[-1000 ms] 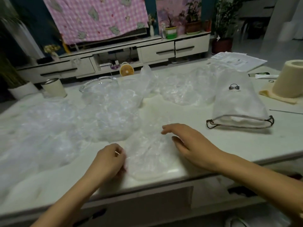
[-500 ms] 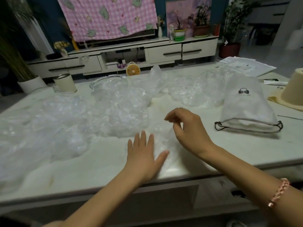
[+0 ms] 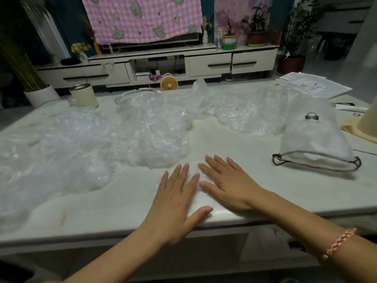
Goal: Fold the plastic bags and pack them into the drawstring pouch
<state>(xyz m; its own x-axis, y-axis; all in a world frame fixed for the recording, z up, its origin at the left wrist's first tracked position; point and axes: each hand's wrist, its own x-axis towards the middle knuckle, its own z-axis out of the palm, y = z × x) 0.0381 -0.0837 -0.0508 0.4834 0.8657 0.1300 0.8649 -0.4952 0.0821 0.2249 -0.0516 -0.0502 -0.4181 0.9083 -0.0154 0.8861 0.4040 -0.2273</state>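
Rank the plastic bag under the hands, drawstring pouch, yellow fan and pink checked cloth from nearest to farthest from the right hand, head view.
1. Plastic bag: under the right hand.
2. Drawstring pouch: right, on the table.
3. Yellow fan: beyond the table's far edge.
4. Pink checked cloth: back wall.
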